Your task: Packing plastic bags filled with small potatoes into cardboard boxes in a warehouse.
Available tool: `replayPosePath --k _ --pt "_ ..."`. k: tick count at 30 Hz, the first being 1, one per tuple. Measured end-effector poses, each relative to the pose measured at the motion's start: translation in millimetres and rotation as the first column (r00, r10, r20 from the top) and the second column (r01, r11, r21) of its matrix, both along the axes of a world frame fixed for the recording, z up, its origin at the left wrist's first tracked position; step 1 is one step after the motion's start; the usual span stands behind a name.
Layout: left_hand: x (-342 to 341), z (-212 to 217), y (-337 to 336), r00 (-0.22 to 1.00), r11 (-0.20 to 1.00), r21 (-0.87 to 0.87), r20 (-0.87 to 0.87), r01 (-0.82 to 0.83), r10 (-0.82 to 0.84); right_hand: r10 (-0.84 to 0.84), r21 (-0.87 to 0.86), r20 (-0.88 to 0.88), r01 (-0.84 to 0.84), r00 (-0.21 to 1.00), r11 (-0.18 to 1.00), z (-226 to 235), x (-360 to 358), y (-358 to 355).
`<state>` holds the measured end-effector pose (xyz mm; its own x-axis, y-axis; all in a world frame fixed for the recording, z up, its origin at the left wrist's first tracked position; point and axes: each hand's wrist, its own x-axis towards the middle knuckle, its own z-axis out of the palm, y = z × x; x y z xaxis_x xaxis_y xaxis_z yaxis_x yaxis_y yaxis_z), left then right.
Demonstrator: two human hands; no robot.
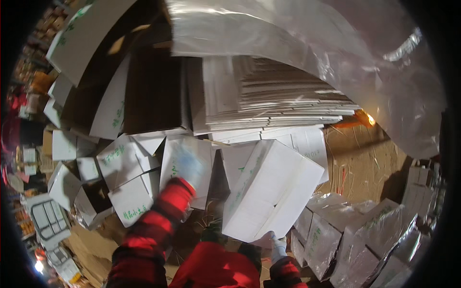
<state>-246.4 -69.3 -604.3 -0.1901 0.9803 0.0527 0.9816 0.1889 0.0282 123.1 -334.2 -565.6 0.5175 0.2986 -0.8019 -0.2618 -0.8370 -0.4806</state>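
A closed white carton (276, 192) stands tilted in front of me, right of centre. At its lower edge is my right hand (278, 247) in a pale glove, gripping the carton's near corner; part of the fingers is hidden beneath it. My left hand (189, 165), in a light blue-white glove, reaches forward over a white cardboard panel (168, 158) to the left of the carton. Motion smears its fingers, so their position is unclear. Both sleeves are red and black.
Flattened cartons (283, 96) lie in a thick stack at the back, partly under clear plastic sheeting (345, 57). Large open boxes (153, 91) stand at the far left. Smaller white boxes (120, 161) crowd the left. Plastic-wrapped cartons (331, 230) sit on the right, beside brown straw-strewn ground (355, 168).
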Motion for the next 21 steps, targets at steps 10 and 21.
replayPosePath --k 10,21 --pt "-110.5 96.3 -22.7 0.854 0.801 -0.373 -0.04 0.469 -0.518 -0.521 -0.302 -0.444 0.426 0.729 0.853 -4.5 -44.0 -12.4" --pt "-12.1 453.1 -96.9 0.666 0.547 -0.464 0.7 0.697 -0.256 0.556 -0.008 0.087 -0.557 0.827 0.83 120.9 -17.8 59.4"
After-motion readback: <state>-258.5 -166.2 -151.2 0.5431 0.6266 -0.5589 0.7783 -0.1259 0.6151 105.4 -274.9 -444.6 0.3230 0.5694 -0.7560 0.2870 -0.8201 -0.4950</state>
